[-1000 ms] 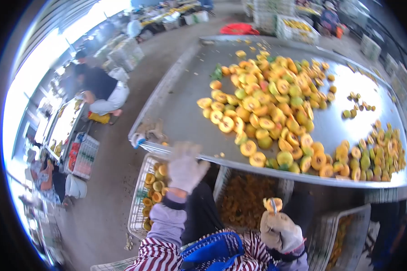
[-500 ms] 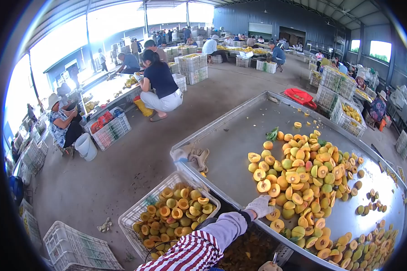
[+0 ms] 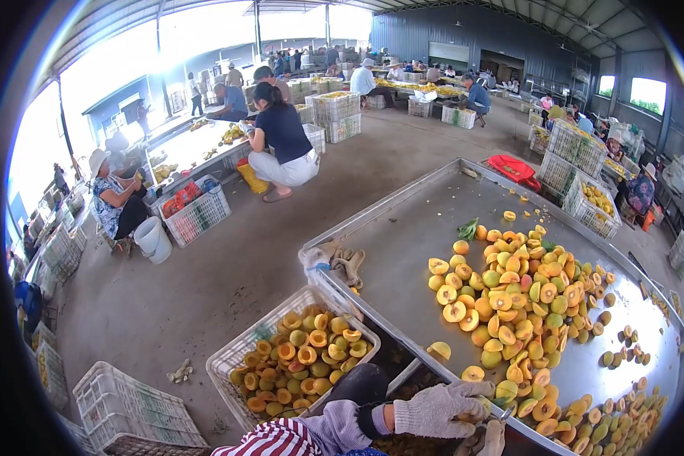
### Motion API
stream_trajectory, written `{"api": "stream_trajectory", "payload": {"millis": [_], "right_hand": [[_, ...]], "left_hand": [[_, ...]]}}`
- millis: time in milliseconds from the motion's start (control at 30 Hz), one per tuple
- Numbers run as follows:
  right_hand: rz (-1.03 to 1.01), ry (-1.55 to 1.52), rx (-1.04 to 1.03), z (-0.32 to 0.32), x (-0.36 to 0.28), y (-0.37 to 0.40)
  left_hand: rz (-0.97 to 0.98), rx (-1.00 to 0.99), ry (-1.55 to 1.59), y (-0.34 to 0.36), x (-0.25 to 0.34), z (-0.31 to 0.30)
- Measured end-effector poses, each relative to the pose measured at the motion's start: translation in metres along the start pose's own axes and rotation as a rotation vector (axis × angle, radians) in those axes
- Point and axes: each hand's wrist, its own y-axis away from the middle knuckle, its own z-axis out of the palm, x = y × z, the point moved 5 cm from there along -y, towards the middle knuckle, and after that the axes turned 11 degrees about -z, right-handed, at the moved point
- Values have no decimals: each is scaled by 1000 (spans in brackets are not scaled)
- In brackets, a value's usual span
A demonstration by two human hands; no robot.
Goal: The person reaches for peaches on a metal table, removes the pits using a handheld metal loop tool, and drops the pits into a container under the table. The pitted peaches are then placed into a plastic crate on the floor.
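My left hand [image 3: 437,412], in a pale knit glove, is closed on an apricot [image 3: 475,410] at the near edge of the metal table [image 3: 387,251]. Right beside it is my right hand [image 3: 494,439], gloved too and cut off by the bottom of the view. It grips a small metal-tipped tool [image 3: 507,414] whose handle is hidden. Halved apricots [image 3: 524,296] are heaped on the table just beyond my hands. To the left of my arm, a white plastic crate [image 3: 228,372] holds more halves, many showing pit hollows.
A crumpled glove [image 3: 347,266] lies at the table's left corner. An upturned crate [image 3: 133,414] stands on the floor at lower left. A white bucket [image 3: 153,240] sits near a seated person [image 3: 114,199]. Another person [image 3: 281,140] squats by a second table. Stacked crates [image 3: 577,148] stand behind.
My left hand has drawn back from the heap toward the table's near edge and now holds an apricot beside my right hand. The view has shifted slightly.
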Motion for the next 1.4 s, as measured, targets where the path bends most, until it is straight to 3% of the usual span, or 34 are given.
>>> {"api": "stream_trajectory", "payload": {"millis": [33,100,133,200,233,267,333,467,600,667,700,767,867,1033,1100,1233,1300,1333,1400], "right_hand": [[-19,35,19,0,0,-1],[-42,49,28,3,-9,6],[-40,52,31,6,-16,9],[-76,-19,-53,11,-28,15],[-94,31,-60,6,-23,11],[-90,2,-52,5,-26,13],[-99,-17,-67,4,-30,20],[-8,88,-241,11,-17,34],[-85,324,-344,16,-14,39],[-133,600,-381,15,-23,39],[-121,599,-368,14,-22,40],[-318,659,-401,19,-27,41],[-348,669,-407,19,-29,44],[-345,644,-375,16,-30,45],[-398,526,-343,14,-33,46],[-330,604,-352,8,-30,48],[-476,480,-189,2,-33,47],[-474,480,-184,4,-34,47],[-729,465,-171,11,-48,47]], "left_hand": [[1,0,1,1,-5,11],[-62,51,405,-1,-19,28],[-63,49,409,-1,-15,31],[-304,12,895,3,-16,42],[-398,-279,1083,9,-10,47],[-402,-395,1167,13,-4,46],[-405,-230,981,18,-12,39],[-461,119,1241,18,1,1],[-390,225,1260,18,-4,1],[-384,175,1200,21,1,2],[-395,161,1204,22,3,2],[-397,134,1059,22,11,2],[-366,130,997,21,18,1],[-351,73,1161,23,21,10],[-361,3,1373,25,34,12],[-407,31,1208,29,22,8],[-414,6,926,28,17,5],[-415,0,926,28,17,5],[-363,-145,860,29,25,12]]}}
